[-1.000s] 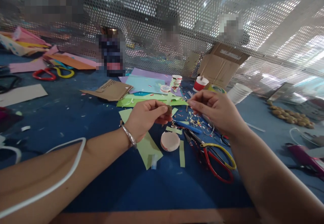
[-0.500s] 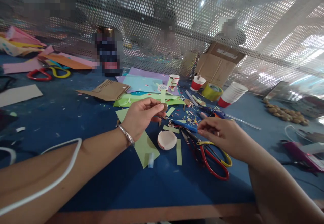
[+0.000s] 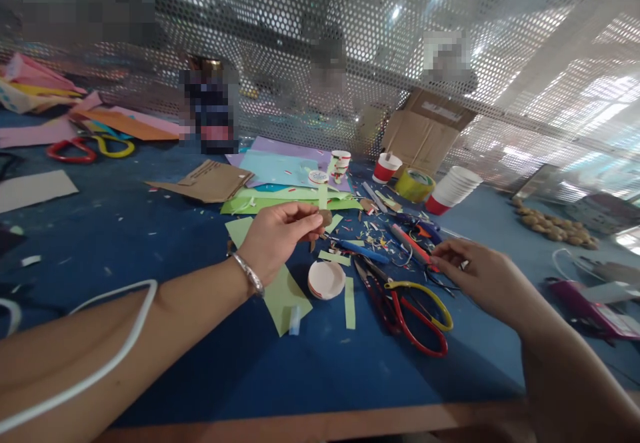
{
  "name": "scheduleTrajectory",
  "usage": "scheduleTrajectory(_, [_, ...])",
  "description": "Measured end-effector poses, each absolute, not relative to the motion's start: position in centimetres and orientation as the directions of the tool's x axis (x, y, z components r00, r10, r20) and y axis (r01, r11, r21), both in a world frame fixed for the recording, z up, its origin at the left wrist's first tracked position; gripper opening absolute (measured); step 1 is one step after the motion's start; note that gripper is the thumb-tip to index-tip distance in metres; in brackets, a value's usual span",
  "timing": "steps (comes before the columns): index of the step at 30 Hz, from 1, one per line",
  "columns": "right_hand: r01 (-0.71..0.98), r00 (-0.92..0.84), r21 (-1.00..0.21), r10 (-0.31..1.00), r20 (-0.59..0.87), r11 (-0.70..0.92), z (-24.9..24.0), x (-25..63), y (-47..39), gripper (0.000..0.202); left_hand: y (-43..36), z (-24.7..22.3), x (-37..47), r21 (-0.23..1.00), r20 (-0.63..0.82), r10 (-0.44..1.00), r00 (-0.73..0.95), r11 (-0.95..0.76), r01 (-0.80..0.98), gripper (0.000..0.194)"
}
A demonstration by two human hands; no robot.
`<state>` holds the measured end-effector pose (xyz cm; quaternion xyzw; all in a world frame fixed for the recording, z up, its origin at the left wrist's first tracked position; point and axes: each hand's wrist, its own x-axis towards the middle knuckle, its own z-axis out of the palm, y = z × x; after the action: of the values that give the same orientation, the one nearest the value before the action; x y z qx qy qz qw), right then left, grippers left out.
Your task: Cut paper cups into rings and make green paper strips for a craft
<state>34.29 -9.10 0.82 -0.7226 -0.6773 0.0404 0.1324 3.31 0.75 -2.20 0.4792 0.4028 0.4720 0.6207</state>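
My left hand (image 3: 280,233) pinches a small brown piece (image 3: 325,217), with a pale green strip (image 3: 323,196) upright just above it. My right hand (image 3: 470,269) is loosely curled at the right end of a red pen-like tool (image 3: 413,243), its fingers somewhat apart and no held object visible. Between the hands lie a blue pen-like tool (image 3: 365,251) and scissors with red and yellow handles (image 3: 420,303). A shallow white paper cup piece (image 3: 326,279) sits below the left fingertips, beside a green strip (image 3: 349,303) and green paper (image 3: 287,296).
Coloured sheets (image 3: 280,165), a decorated cup (image 3: 341,163), a red-and-white cup (image 3: 387,167), yellow tape (image 3: 415,185) and stacked cups (image 3: 453,189) stand or lie farther back. Brown cardboard (image 3: 207,179) is at left. Paper scraps cover the middle; a perforated screen rises behind.
My right hand has moved right, away from the scissors, uncovering the red tool. My left hand still pinches the brown piece. The view has shifted slightly.
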Motion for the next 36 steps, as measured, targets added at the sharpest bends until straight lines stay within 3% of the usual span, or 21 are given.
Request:
scheduleTrajectory(8, [0.892, 0.379, -0.31, 0.917, 0.121, -0.328, 0.4, 38.9, -6.4, 0.03, 0.6, -1.8, 3.2, 0.976, -0.071, 0.973, 0.22, 0.113, -0.188, 0.008])
scheduleTrajectory(14, [0.75, 0.434, -0.518, 0.897, -0.083, -0.411, -0.6, 40.0, -4.7, 0.039, 0.5, -1.8, 3.3, 0.971, -0.078, 0.969, 0.234, 0.127, -0.202, 0.007])
scheduleTrajectory(21, [0.339, 0.462, -0.845, 0.856, -0.234, -0.414, -1.8, 40.0, -4.3, 0.017, 0.7, -2.2, 3.3, 0.968, -0.087, 0.959, 0.271, 0.146, -0.206, 0.011])
scheduleTrajectory(24, [0.104, 0.413, -0.935, 0.87, -0.269, -0.338, -1.0, 39.7, -5.1, 0.019, 0.8, -2.2, 3.2, 0.966, -0.109, 0.954, 0.281, 0.168, -0.197, 0.014])
scheduleTrajectory(28, [-0.159, 0.26, -0.956, 0.924, -0.28, -0.245, 0.5, 38.0, -6.4, 0.022, 0.7, -2.0, 3.2, 0.963, -0.135, 0.949, 0.283, 0.193, -0.188, 0.016])
scheduleTrajectory(36, [-0.479, 0.085, -0.871, 0.982, -0.171, -0.11, 1.6, 34.7, -7.4, 0.017, 0.6, -2.0, 3.2, 0.962, -0.138, 0.94, 0.312, 0.203, -0.185, 0.014])
